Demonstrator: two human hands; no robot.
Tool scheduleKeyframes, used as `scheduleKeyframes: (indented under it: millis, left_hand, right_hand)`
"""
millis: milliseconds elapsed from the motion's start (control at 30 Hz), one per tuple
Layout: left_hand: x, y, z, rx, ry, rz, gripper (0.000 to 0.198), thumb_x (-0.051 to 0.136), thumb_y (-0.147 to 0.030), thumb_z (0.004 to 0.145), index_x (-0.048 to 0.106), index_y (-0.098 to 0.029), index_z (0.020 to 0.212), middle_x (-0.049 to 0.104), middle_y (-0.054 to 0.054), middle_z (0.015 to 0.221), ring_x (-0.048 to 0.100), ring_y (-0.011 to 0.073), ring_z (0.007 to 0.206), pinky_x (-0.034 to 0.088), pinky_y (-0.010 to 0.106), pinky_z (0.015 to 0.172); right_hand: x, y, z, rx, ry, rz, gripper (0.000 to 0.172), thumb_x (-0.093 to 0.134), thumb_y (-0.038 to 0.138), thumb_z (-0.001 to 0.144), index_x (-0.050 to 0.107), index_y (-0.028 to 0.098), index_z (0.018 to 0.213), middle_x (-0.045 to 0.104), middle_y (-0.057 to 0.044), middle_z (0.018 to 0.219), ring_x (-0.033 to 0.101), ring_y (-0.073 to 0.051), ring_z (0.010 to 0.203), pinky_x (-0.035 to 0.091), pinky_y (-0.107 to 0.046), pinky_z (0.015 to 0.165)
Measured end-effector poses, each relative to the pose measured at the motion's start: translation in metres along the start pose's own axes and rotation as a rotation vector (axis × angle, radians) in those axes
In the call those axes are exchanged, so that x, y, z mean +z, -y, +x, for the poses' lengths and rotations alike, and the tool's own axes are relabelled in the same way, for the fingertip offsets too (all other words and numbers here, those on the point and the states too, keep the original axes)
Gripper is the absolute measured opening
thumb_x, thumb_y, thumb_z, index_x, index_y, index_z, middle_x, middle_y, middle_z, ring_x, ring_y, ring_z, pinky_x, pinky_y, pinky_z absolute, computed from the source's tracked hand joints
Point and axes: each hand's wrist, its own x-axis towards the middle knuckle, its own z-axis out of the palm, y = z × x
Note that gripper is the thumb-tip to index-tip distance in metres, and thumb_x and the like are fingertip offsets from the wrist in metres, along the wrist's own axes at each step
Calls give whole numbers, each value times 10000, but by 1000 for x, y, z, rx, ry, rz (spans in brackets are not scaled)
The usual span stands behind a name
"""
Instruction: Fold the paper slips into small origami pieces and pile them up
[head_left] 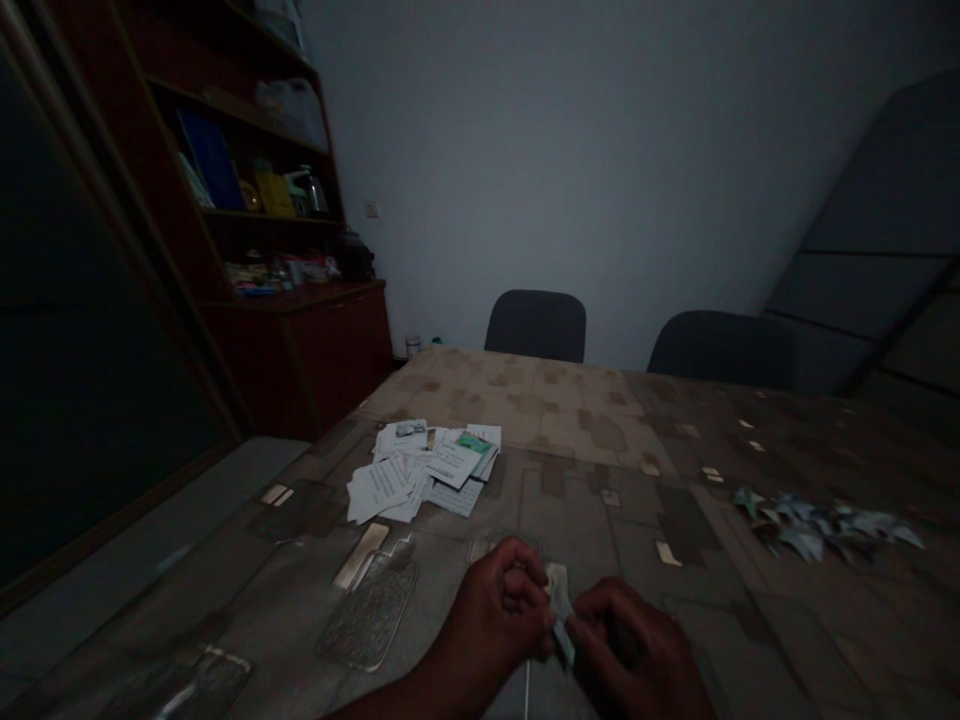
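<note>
Low in the middle of the head view, both hands pinch a small folded paper, pale with a greenish lower end. My left hand has its fingers curled at the paper's left side. From the right, my right hand grips it with thumb and bent fingers. Beyond my left hand lies a loose pile of white printed cards, one of them showing a green patch. Off to the right sits a heap of folded, crumpled-looking papers. Dim light hides what is printed on the held paper.
A patterned cloth covers the long table. Two dark chairs stand at its far side, one chair in the middle and another chair to the right. A wooden shelf cabinet with household items fills the left corner.
</note>
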Motion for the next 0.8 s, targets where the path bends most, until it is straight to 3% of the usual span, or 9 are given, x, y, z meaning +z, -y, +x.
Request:
scheduleKeyframes:
  millis: [333,567,800]
  left_hand:
    - [1,4,-1,-10,-22,41,102,645,-130,654,553,-150,695,614,-14,574,591,116,510,443,222,518]
    - [2,-2,-2,-18,-14,54,171,660,-292,725,580,-141,737,619,-3,597,591,117,518,441,228,531]
    - [2,3,0,-61,-8,12,295,698,-394,684,536,-163,769,633,-1,533,614,147,474,435,240,490]
  right_hand:
    - [-2,1,-1,-350,-58,-173,119,550,126,895,605,199,817,649,-19,684,620,-161,619,492,-255,588]
    - [-3,0,0,-401,-27,-135,127,576,120,872,613,212,951,680,-25,758,645,-172,671,521,-263,615]
    - [-3,-4,0,-425,-37,-153,201,506,65,878,602,212,977,676,-35,774,641,-181,685,517,-288,655]
